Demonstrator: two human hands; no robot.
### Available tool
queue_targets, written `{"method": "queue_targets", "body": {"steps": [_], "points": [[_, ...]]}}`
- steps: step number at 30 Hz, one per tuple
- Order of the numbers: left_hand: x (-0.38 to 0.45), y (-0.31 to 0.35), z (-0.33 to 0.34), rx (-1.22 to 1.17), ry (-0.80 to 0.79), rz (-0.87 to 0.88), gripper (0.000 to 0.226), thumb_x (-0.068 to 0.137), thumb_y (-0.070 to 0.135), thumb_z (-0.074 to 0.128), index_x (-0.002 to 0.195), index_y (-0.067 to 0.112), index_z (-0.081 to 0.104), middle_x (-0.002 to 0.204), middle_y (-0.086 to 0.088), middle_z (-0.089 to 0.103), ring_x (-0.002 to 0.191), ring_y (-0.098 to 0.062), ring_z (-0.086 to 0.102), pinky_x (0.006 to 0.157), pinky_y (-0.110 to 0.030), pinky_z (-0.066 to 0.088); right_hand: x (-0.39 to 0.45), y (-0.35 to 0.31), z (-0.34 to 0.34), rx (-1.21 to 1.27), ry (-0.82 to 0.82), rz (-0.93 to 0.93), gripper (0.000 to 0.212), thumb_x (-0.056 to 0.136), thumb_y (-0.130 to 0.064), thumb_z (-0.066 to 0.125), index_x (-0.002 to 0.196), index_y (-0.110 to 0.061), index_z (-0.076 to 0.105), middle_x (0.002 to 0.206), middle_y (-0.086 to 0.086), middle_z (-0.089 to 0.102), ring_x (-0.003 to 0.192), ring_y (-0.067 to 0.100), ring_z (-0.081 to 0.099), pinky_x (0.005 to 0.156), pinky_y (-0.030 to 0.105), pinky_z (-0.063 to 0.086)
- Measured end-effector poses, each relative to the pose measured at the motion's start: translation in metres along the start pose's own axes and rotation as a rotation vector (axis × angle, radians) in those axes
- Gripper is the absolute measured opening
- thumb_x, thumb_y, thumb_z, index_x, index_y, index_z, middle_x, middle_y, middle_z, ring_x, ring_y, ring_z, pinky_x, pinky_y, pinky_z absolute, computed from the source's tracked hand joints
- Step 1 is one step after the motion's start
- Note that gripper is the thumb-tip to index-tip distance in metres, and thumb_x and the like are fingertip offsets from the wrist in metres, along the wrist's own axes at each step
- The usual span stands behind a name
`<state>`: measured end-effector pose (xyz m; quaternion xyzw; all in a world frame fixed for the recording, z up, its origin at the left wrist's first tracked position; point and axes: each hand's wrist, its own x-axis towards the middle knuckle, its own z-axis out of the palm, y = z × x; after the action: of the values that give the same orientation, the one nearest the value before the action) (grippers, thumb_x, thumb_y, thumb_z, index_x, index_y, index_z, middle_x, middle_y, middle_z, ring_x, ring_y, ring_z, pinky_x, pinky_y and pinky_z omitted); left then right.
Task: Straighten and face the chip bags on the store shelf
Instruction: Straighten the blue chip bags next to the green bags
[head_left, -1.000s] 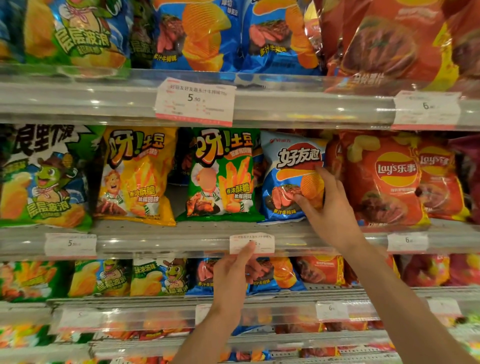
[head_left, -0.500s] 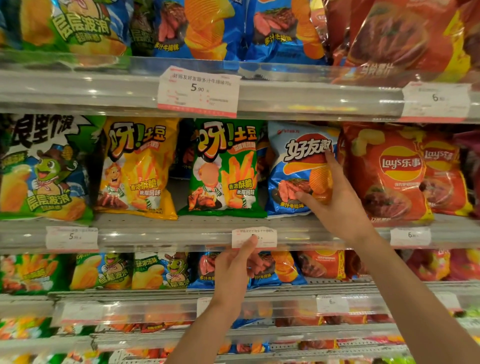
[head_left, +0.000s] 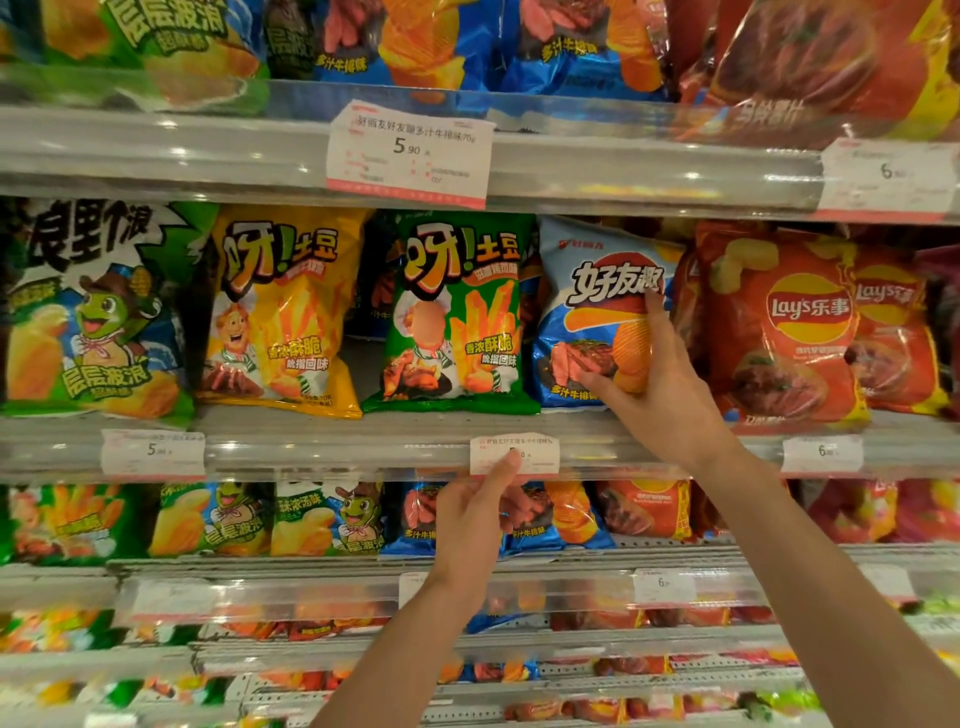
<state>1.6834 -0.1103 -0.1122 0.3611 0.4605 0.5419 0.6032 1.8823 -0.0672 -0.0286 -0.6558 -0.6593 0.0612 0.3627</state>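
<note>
- On the middle shelf (head_left: 395, 431), the blue steak-flavour chip bag (head_left: 587, 312) stands between the green fries bag (head_left: 457, 317) on its left and the red Lay's bag (head_left: 779, 322) on its right.
- Its long axis runs nearly upright, the top tipping slightly to the left, and its front faces outward.
- The right hand (head_left: 660, 374) is on this bag's lower right part: thumb across the front near the steak picture, fingers curled round the right edge, so it grips the bag.
- The bag lies up and to the left of that wrist; by judgement, any squaring-up turns on nudging the top rightward while the base stays seated on the shelf.
- The left hand (head_left: 472, 519) is lower, in front of the shelf edge, with its fingertip touching the white price tag (head_left: 514, 452); whether it pinches the tag or merely rests on it cannot be told.
- The right hand is plainly the nearer one to the bag; the left is well below it.
- A yellow fries bag (head_left: 280, 312) stands further left, apart from both hands.
</note>
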Motion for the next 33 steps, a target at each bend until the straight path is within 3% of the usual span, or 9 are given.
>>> {"method": "queue_targets", "body": {"steps": [8, 12, 14, 18, 22, 25, 27, 30, 33], "points": [[0.001, -0.001, 0.000, -0.014, -0.010, -0.006, 0.043, 0.094, 0.031, 0.066, 0.077, -0.008, 0.072, 0.057, -0.005, 0.066, 0.051, -0.007, 0.059, 0.052, -0.016, 0.047, -0.002, 0.000, 0.005, -0.068, 0.029, 0.033, 0.102, 0.084, -0.064, 0.063, 0.158, -0.036, -0.001, 0.154, 0.004, 0.037, 0.123, 0.034, 0.056, 0.086, 0.045, 0.050], [0.000, -0.001, -0.003, 0.037, -0.029, 0.016, 0.040, 0.095, 0.034, 0.065, 0.068, 0.006, 0.075, 0.058, -0.005, 0.068, 0.053, -0.008, 0.060, 0.058, -0.022, 0.047, -0.003, -0.001, 0.006, -0.094, 0.044, 0.017, 0.101, 0.085, -0.064, 0.062, 0.159, -0.032, 0.000, 0.148, 0.009, 0.042, 0.119, 0.035, 0.057, 0.081, 0.043, 0.050], [-0.001, -0.005, -0.006, 0.133, -0.046, 0.080, 0.044, 0.098, 0.035, 0.062, 0.062, 0.011, 0.074, 0.058, -0.006, 0.068, 0.056, -0.010, 0.062, 0.064, -0.026, 0.047, -0.004, -0.001, 0.007, -0.134, 0.090, -0.020, 0.101, 0.086, -0.065, 0.060, 0.159, -0.027, 0.003, 0.145, 0.013, 0.045, 0.119, 0.036, 0.056, 0.085, 0.046, 0.053], [-0.007, -0.009, -0.018, 0.284, -0.043, 0.189, 0.043, 0.101, 0.031, 0.055, 0.070, 0.006, 0.072, 0.062, 0.002, 0.070, 0.060, -0.006, 0.063, 0.061, -0.016, 0.049, -0.017, 0.001, 0.016, -0.195, 0.202, -0.038, 0.094, 0.089, -0.064, 0.058, 0.159, -0.019, 0.013, 0.140, 0.017, 0.051, 0.123, 0.039, 0.053, 0.096, 0.056, 0.049], [-0.014, 0.003, -0.042, 0.458, -0.136, 0.242, 0.032, 0.095, 0.043, 0.054, 0.090, 0.017, 0.073, 0.075, 0.010, 0.073, 0.073, -0.001, 0.069, 0.072, -0.017, 0.054, -0.043, 0.000, 0.028, -0.186, 0.286, -0.015, 0.081, 0.094, -0.063, 0.047, 0.154, -0.011, 0.029, 0.147, 0.019, 0.046, 0.136, 0.038, 0.043, 0.109, 0.059, 0.037], [-0.024, 0.019, -0.056, 0.602, -0.113, 0.357, 0.014, 0.099, 0.030, 0.057, 0.096, 0.024, 0.069, 0.085, 0.025, 0.072, 0.080, 0.008, 0.068, 0.070, -0.007, 0.048, -0.066, -0.007, 0.037, -0.147, 0.271, 0.013, 0.077, 0.094, -0.064, 0.037, 0.152, -0.014, 0.035, 0.157, 0.014, 0.036, 0.148, 0.031, 0.028, 0.119, 0.057, 0.023], [-0.027, 0.029, -0.066, 0.650, -0.077, 0.425, 0.011, 0.099, 0.030, 0.057, 0.097, 0.030, 0.068, 0.090, 0.030, 0.070, 0.084, 0.007, 0.067, 0.071, -0.010, 0.049, -0.080, -0.010, 0.042, -0.097, 0.252, -0.005, 0.072, 0.095, -0.061, 0.041, 0.152, -0.017, 0.037, 0.161, 0.012, 0.030, 0.150, 0.029, 0.022, 0.119, 0.057, 0.024], [-0.024, 0.044, -0.080, 0.732, 0.000, 0.513, 0.011, 0.097, 0.038, 0.059, 0.102, 0.035, 0.069, 0.089, 0.021, 0.071, 0.086, 0.000, 0.067, 0.075, -0.020, 0.054, -0.091, -0.012, 0.043, -0.062, 0.224, -0.029, 0.067, 0.097, -0.054, 0.051, 0.153, -0.021, 0.036, 0.164, 0.006, 0.024, 0.153, 0.026, 0.017, 0.118, 0.057, 0.027], [-0.019, 0.066, -0.083, 0.755, 0.033, 0.623, 0.014, 0.096, 0.035, 0.061, 0.108, 0.030, 0.068, 0.092, 0.018, 0.071, 0.089, 0.000, 0.066, 0.073, -0.014, 0.052, -0.090, -0.018, 0.038, -0.050, 0.241, -0.059, 0.066, 0.097, -0.056, 0.048, 0.152, -0.020, 0.039, 0.161, 0.005, 0.030, 0.150, 0.027, 0.024, 0.115, 0.057, 0.031]]}}
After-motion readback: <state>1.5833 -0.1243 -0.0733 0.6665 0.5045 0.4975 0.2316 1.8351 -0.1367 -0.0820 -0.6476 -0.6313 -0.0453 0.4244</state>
